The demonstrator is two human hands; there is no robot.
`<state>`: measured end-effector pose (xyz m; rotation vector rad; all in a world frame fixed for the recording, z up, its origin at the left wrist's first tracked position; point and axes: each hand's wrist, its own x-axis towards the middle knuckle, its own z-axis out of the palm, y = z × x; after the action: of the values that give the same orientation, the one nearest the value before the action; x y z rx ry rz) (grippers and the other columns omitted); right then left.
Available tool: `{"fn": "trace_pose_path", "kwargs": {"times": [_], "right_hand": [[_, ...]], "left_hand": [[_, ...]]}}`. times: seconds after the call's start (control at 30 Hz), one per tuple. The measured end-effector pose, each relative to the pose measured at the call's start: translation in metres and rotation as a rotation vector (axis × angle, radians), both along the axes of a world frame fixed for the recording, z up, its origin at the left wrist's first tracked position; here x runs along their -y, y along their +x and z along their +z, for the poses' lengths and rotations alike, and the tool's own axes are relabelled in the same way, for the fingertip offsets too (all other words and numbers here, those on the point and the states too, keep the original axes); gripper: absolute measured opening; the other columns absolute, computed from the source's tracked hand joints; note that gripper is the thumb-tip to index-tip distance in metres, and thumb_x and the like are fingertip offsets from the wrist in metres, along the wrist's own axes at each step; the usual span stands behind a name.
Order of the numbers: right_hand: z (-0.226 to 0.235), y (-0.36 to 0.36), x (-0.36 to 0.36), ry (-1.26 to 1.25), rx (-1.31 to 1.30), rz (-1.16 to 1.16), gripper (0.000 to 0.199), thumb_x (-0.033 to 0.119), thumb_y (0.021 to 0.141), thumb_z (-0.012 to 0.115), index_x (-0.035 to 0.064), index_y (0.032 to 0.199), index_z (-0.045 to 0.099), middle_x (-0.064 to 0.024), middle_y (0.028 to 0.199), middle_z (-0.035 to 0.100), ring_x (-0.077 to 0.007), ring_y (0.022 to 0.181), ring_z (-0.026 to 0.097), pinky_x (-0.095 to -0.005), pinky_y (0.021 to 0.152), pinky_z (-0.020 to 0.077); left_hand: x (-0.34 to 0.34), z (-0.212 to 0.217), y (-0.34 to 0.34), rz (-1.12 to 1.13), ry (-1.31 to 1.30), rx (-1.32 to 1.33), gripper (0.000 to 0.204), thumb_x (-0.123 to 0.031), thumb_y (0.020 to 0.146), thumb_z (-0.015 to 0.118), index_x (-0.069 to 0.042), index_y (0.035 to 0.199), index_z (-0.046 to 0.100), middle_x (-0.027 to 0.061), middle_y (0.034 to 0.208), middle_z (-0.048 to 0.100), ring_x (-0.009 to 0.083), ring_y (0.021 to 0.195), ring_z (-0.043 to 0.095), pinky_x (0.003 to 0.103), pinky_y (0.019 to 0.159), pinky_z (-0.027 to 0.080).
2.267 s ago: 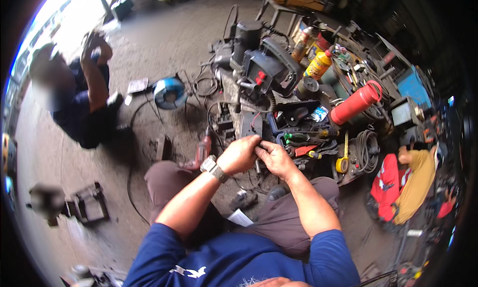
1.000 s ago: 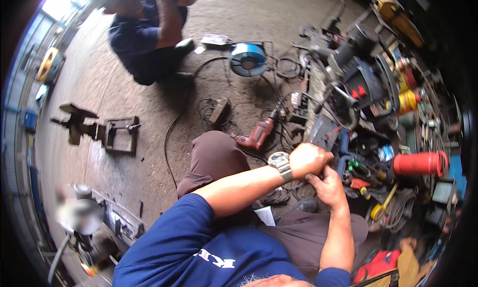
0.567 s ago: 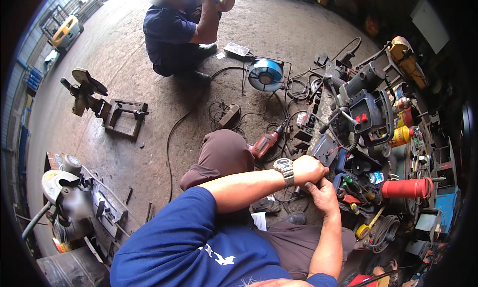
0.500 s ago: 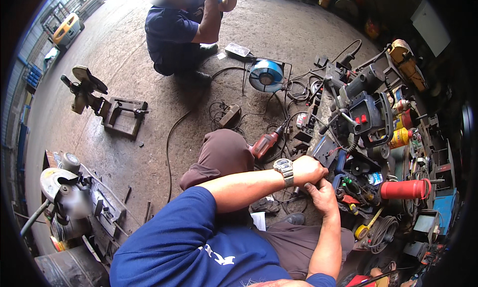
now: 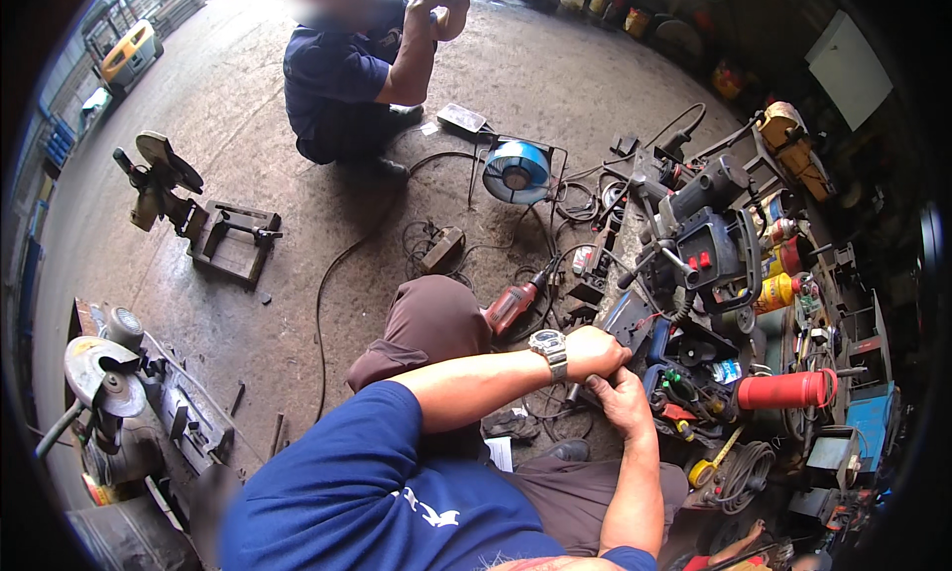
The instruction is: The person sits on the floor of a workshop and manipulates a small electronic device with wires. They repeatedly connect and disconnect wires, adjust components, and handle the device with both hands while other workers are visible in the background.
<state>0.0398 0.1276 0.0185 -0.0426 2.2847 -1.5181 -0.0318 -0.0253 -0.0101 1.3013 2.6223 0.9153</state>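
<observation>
My left hand (image 5: 597, 354), with a watch (image 5: 549, 351) on its wrist, is curled into a fist. My right hand (image 5: 626, 399) meets it just below, its thumb raised toward the left fingers. Both are closed, and whatever lies between them is hidden. A short metal piece (image 5: 573, 394) shows beneath my left hand; I cannot tell whether either hand touches it. A red power drill (image 5: 514, 308) lies on the floor beyond my left forearm, close to my knee (image 5: 424, 318). To the right of my hands, tools with green and red parts (image 5: 676, 385) lie in a heap.
A blue fan (image 5: 517, 171) stands ahead, cables around it. Another person (image 5: 342, 80) crouches beyond. On the right crowd a large drilling machine (image 5: 709, 254), a red cylinder (image 5: 783, 390) and a yellow tape measure (image 5: 701, 472). Cut-off saws (image 5: 159, 189) stand on the left.
The whole view has shifted slightly, so most things sit further left in the picture. My hands stay together in nearly the same pose. The other person's raised hands have changed position a little.
</observation>
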Motion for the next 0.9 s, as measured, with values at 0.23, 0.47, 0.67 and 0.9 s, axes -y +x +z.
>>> {"fn": "trace_pose_path", "kwargs": {"times": [0.23,0.47,0.67,0.9], "right_hand": [[0.007,0.001,0.003,0.048,0.04,0.031,0.044,0.037,0.086,0.078,0.0,0.109,0.069,-0.0058,0.098,0.072,-0.0112,0.093,0.062,-0.032,0.085,0.0489],[0.043,-0.024,-0.059,-0.288,-0.369,-0.441,0.073,0.023,0.083,0.081,0.0047,0.144,0.045,0.0076,0.077,0.054,0.0,0.057,0.041,-0.0182,0.049,0.0302],[0.119,-0.013,-0.071,-0.568,-0.645,-0.536,0.087,0.023,0.079,0.085,0.0006,0.147,0.037,0.0092,0.069,0.041,0.0015,0.053,0.034,-0.0147,0.044,0.0219],[0.131,0.021,-0.052,-0.607,-0.773,-0.467,0.09,0.022,0.075,0.087,-0.0041,0.145,0.038,0.0064,0.07,0.047,-0.0029,0.06,0.04,-0.0169,0.06,0.0305]], "left_hand": [[0.002,0.003,0.003,-0.008,-0.033,0.015,0.023,-0.021,0.078,0.064,-0.008,0.097,0.064,0.0136,0.072,0.068,0.0334,0.071,0.07,0.044,0.062,0.055],[0.042,0.061,-0.046,0.233,0.509,-0.064,0.089,-0.031,0.065,0.09,-0.009,0.139,0.046,0.0175,0.138,0.049,0.0303,0.128,0.05,0.042,0.1,0.049],[0.06,0.109,-0.052,0.107,0.893,0.404,0.111,-0.03,0.058,0.097,-0.014,0.146,0.032,0.0089,0.144,0.042,0.0271,0.131,0.045,0.047,0.101,0.047],[0.035,0.141,-0.012,-0.158,1.055,0.189,0.113,-0.036,0.052,0.099,-0.01,0.143,0.038,0.0099,0.148,0.034,0.025,0.132,0.044,0.045,0.104,0.043]]}}
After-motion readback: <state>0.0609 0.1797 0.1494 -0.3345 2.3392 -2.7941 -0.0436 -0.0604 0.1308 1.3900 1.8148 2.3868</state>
